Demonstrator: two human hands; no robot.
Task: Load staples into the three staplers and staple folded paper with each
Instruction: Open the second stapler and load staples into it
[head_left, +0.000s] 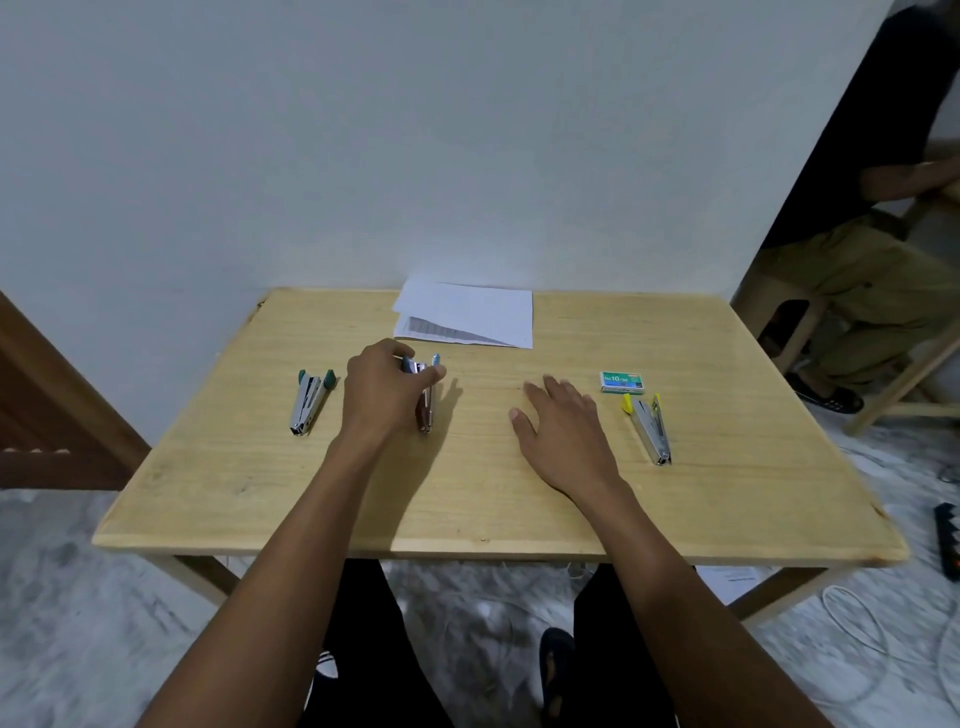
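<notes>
While gripping blue stapler (426, 410) at middle of counter (467, 509) in left hand (383, 397), resting right hand (563, 434) flat and empty: may slip prying it open one-handed, skidding it into far-edge paper (470, 314).

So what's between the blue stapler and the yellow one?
Between blue stapler and yellow stapler: just the right hand, flat on the table, in head view.

a plain room in a home, it seems: a small wooden worktop (675, 519) against a bare pale wall (363, 130), a mottled grey floor (78, 597) with loose white cables (852, 623) at lower right, a brown door (31, 395) (only partly in view) at left, and a person (857, 270) seated on a stool (774, 306) at upper right.
</notes>
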